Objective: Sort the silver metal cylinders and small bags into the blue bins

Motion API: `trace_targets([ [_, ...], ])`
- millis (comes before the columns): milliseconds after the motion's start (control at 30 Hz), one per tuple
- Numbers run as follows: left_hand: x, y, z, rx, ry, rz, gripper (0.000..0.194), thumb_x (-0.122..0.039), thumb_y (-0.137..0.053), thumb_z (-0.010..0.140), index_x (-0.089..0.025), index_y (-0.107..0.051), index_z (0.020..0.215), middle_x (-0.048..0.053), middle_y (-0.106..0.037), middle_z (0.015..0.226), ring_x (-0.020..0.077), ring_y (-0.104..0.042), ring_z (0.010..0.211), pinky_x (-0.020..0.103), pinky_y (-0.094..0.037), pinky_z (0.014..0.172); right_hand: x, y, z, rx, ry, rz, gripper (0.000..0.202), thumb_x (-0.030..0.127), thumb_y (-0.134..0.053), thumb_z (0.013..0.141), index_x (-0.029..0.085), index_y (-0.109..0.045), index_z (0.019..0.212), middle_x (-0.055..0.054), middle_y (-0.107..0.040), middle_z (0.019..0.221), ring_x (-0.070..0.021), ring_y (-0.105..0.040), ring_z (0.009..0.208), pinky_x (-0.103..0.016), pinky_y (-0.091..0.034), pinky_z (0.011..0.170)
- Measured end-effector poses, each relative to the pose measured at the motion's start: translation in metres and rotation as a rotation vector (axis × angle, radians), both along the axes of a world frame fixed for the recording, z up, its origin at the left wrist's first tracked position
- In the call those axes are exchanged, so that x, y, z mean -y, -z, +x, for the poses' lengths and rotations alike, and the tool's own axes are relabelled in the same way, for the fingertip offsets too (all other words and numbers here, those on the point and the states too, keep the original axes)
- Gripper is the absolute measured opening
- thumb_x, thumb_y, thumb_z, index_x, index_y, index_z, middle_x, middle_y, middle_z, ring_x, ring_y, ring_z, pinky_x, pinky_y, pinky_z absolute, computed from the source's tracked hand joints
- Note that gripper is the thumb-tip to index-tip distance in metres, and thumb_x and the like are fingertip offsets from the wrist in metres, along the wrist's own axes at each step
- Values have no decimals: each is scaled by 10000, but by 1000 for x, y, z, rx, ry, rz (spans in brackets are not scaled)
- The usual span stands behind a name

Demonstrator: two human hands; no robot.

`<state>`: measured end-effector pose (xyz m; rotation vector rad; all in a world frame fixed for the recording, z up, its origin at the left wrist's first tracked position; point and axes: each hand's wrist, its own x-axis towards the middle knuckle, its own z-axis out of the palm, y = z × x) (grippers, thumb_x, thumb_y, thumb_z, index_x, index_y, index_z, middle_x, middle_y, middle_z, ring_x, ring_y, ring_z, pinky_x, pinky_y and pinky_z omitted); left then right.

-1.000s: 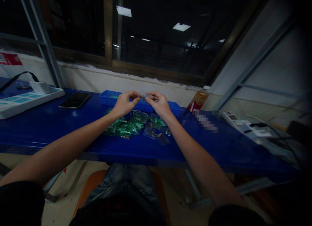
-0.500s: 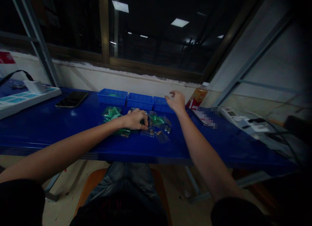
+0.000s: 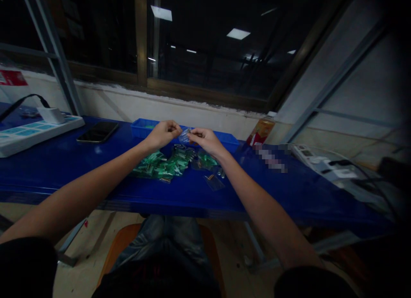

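A small clear plastic bag [image 3: 184, 136] is up off the table in front of the blue bins, between my two hands. My left hand [image 3: 163, 134] pinches its left side, and my right hand [image 3: 207, 140] grips its right edge with thumb and fingers. What the bag contains is too small to make out. Below the hands lies a pile of green packets [image 3: 160, 166], with small dark and silvery pieces [image 3: 183, 152] beside it. To the right are a clear bag with green contents [image 3: 207, 160], shiny metal cylinders [image 3: 221, 173] and a bag with copper-coloured pins [image 3: 213, 181].
Blue plastic bins [image 3: 138, 129] stand in a row along the back of the blue table [image 3: 105, 169]. A phone [image 3: 98, 132] and a white power strip [image 3: 41, 133] are on the left. On the right are a bottle [image 3: 261, 131] and another power strip [image 3: 317, 161] with cables.
My left hand has risen from the pile and moved left; my right hand has come left and down from the right bin. A small bag from the table is now between them.
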<state>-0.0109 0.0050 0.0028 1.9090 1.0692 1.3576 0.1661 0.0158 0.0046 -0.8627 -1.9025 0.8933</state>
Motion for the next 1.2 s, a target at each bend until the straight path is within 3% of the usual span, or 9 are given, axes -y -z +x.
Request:
trace_targets([
  [200, 1, 2, 2, -62, 9, 15, 131, -245, -563, 704, -127, -575, 762, 25, -584, 671, 117, -517, 623, 245, -389, 611, -1, 5, -2, 129, 116, 189, 157, 286, -572, 685, 134, -602, 713, 18, -549, 599, -91, -470, 560, -227, -364, 564],
  [367, 1, 2, -1, -225, 0, 129, 200, -293, -550, 714, -124, -631, 782, 49, -637, 719, 134, -539, 653, 252, -388, 628, 4, 4, -6, 232, 116, 309, 173, 284, -544, 712, 129, -619, 727, -5, -579, 639, -104, -491, 588, -227, -364, 561],
  [600, -1, -1, -3, -339, -93, 153, 241, -300, -511, 734, -111, -656, 772, 42, -603, 620, 127, -488, 555, 252, -330, 542, 8, 5, -11, 136, 146, 302, 171, 301, -567, 702, 140, -612, 738, 0, -579, 625, -96, -489, 560, -222, -379, 557],
  [933, -6, 2, -5, -307, -35, 181, 247, -305, -502, 721, -118, -652, 783, 50, -628, 675, 128, -508, 595, 247, -363, 579, 7, 6, -11, 130, 162, 305, 187, 294, -564, 717, 128, -621, 781, -3, -579, 637, -101, -491, 575, -228, -373, 554],
  [1200, 0, -2, -7, -274, -10, 101, 252, -306, -529, 702, -98, -648, 779, 48, -598, 634, 113, -474, 562, 240, -347, 535, 9, 5, -12, 176, 169, 314, 180, 281, -547, 736, 132, -628, 796, -11, -595, 659, -109, -493, 598, -246, -377, 579],
])
